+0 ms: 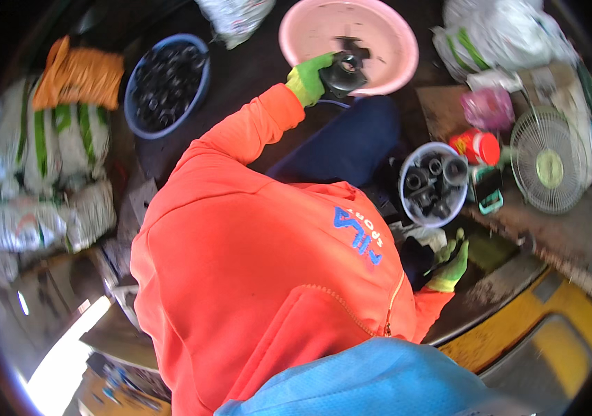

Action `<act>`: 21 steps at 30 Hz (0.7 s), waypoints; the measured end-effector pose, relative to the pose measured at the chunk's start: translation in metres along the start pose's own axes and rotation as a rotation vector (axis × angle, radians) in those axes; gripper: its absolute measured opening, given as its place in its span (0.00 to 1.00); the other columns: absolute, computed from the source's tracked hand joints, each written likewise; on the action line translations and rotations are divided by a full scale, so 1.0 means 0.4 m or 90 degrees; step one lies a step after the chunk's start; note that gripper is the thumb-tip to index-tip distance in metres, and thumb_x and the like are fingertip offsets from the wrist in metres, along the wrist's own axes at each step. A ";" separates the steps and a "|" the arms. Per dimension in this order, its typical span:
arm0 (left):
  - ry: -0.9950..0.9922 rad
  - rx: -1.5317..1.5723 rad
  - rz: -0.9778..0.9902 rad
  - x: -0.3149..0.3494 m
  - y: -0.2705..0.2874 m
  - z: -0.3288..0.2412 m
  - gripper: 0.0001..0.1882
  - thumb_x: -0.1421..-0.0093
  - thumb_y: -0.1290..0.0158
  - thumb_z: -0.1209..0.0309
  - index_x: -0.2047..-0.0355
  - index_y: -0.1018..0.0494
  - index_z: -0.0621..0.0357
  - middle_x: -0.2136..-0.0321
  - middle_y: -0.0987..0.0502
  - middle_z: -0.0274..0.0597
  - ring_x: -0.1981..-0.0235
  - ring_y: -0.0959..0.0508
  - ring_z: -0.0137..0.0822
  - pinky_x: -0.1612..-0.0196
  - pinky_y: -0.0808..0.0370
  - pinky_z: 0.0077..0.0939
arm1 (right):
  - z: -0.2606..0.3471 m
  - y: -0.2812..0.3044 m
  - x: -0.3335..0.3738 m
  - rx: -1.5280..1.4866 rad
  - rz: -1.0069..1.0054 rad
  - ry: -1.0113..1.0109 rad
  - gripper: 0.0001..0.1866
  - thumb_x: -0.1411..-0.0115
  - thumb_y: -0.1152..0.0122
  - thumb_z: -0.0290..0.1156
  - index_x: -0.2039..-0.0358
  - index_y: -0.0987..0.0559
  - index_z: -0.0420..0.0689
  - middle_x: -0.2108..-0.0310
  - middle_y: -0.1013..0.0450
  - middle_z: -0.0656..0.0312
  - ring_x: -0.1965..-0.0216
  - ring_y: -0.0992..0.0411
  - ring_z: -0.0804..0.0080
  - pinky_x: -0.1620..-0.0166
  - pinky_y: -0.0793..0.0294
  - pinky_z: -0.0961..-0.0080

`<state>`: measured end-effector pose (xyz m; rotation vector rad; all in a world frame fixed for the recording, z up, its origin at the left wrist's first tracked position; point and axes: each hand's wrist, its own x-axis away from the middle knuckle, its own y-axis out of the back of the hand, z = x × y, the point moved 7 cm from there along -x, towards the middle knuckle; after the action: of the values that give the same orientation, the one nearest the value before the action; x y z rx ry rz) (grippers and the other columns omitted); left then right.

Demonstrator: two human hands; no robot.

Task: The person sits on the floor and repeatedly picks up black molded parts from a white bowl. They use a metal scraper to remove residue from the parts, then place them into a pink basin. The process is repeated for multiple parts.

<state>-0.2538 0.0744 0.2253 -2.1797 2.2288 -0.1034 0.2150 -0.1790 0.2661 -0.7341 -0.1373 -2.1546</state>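
My left hand (307,81), in a yellow-green glove, reaches forward. Its fingers close on a black flanged fitting (343,75) with a round opening, held at the near rim of a pink basin (289,43). Another dark piece (355,48) shows just beyond it; whether the two are joined I cannot tell. Low at the right, my right hand (452,264), gloved alike, has its fingers apart and nothing visible in them. A dark shape (417,258) lies close beside that hand, partly hidden by my orange jacket. Nearby stands a white tub (402,187) of black ring-shaped and tubular fittings.
A blue basin (129,104) of black parts stands at the far left. Full sacks (53,149) and an orange bag (88,75) are stacked beyond it. To the right are a red jar (476,146), a fan (549,161) and white sacks (504,35). Yellow machinery (497,336) borders the lower right.
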 end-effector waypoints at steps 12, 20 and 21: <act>0.534 -0.565 -0.596 0.368 0.895 0.538 0.23 0.37 0.49 0.58 0.43 0.30 0.50 0.51 0.24 0.53 0.47 0.26 0.50 0.46 0.28 0.38 | -0.075 0.053 -0.099 -0.026 0.121 -0.123 0.17 0.30 0.53 0.46 0.52 0.25 0.48 0.78 0.32 0.72 0.83 0.39 0.83 0.82 0.41 0.85; 0.548 -1.307 0.049 0.185 0.930 0.322 0.19 0.32 0.60 0.64 0.45 0.25 0.42 0.43 0.27 0.29 0.39 0.31 0.31 0.39 0.36 0.36 | -0.090 0.066 -0.096 -0.046 0.148 -0.130 0.18 0.30 0.53 0.46 0.50 0.26 0.49 0.76 0.31 0.71 0.81 0.38 0.83 0.79 0.37 0.84; 0.483 -1.297 0.102 0.157 0.867 0.338 0.18 0.33 0.57 0.64 0.47 0.24 0.42 0.45 0.25 0.28 0.41 0.29 0.31 0.40 0.35 0.33 | -0.086 0.064 -0.088 -0.042 0.134 -0.122 0.18 0.31 0.52 0.46 0.50 0.26 0.49 0.76 0.31 0.71 0.81 0.38 0.83 0.79 0.37 0.84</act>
<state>-0.5927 0.0149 0.0705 -2.2473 3.3122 2.9463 0.2353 -0.1828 0.2147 -0.9499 -0.0860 -1.8949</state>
